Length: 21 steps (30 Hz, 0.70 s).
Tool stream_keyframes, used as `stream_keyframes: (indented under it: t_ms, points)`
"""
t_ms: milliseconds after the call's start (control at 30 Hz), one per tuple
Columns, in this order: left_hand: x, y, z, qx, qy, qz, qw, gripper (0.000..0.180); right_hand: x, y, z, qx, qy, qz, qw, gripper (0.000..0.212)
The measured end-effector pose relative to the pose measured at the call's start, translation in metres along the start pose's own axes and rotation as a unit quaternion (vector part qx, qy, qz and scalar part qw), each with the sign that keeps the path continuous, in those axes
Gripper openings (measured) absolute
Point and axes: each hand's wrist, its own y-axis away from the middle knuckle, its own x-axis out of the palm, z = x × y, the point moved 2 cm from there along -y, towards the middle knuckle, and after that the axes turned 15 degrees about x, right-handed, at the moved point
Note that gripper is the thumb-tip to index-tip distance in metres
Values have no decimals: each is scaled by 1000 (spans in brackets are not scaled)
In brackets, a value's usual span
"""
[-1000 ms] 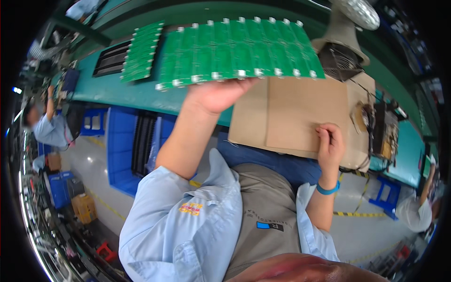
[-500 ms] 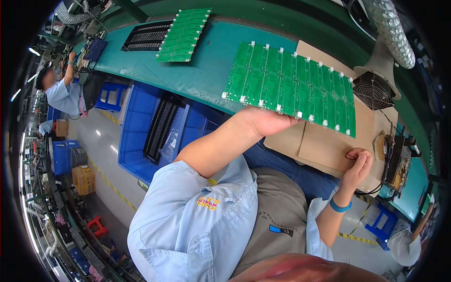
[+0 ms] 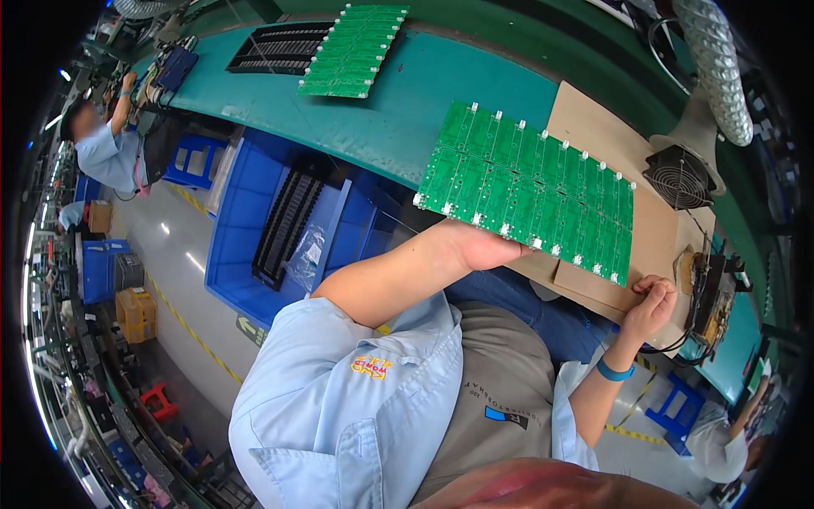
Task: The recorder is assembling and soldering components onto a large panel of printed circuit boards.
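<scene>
A green circuit board panel (image 3: pixel 530 191) with rows of white connectors along its long edges is tilted above the bench. My left hand (image 3: pixel 487 248) grips its near edge, the fingers partly hidden beneath the panel. Close to the panel's near right corner is my right hand (image 3: pixel 651 305), its fingers curled in; whether anything lies inside them is hidden. Brown cardboard (image 3: pixel 585 106) lies on the bench under the panel. Farther left, a second green board panel (image 3: pixel 354 53) rests partly over a black slotted rack (image 3: pixel 275 48).
A fan (image 3: pixel 680 180) with a silver duct (image 3: pixel 712 68) stands at the right, near a fixture with cables (image 3: pixel 716 297). Below the green bench (image 3: pixel 246 97), a blue bin (image 3: pixel 233 229) holds another black rack (image 3: pixel 288 220). A co-worker (image 3: pixel 110 144) is at the far left.
The held panel has shifted nearer to me and its right side has come down, close to my right hand. My right hand has barely moved. The view has shifted slightly.
</scene>
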Motion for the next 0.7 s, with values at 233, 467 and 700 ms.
stream_keyframes:
  t_ms: [233,467,700]
  points:
    - [-8,-11,10,122,-258,-34,958,34,5,3,4,30,62,-17,997,20]
    - [-22,-25,21,125,-262,-75,954,28,-1,1,-3,5,59,10,998,19]
    - [-15,-36,45,65,-275,41,959,26,-13,2,-15,-22,94,32,995,18]
